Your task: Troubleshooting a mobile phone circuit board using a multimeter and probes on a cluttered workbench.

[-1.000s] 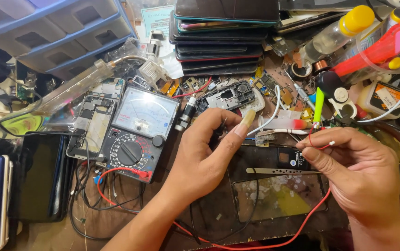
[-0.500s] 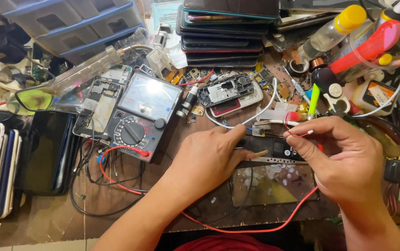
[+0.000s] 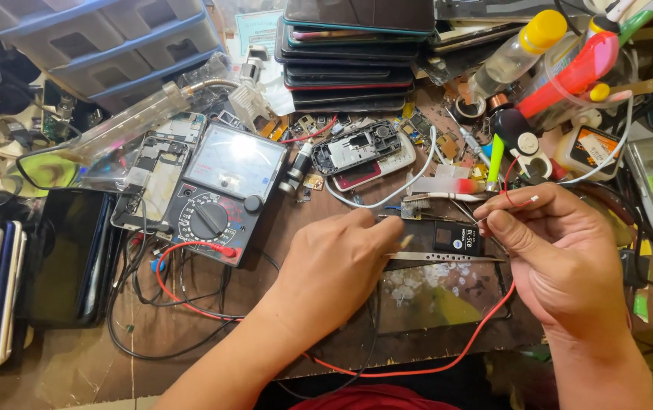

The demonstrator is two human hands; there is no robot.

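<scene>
Two hands working over a cluttered worktop [image 3: 190,357], either side of a small black battery [image 3: 455,237] lying flat just above a thin metal strip [image 3: 444,257]. Left hand [image 3: 334,269] resting knuckles-up, fingers [image 3: 376,228] curled narrow and pinching a slim probe tip against the battery's left end. Right hand [image 3: 562,258] closing thumb and forefinger on a red wire [image 3: 510,176] looping above the battery's right end; another red lead [image 3: 417,370] trailing under both wrists. Sitting well left of the hands, an analogue meter [image 3: 224,190] with its dial knob, beside an opened phone [image 3: 152,178]. Stacked phones [image 3: 357,53] lying at the far edge, bottles [image 3: 516,49] crowding the right.
</scene>
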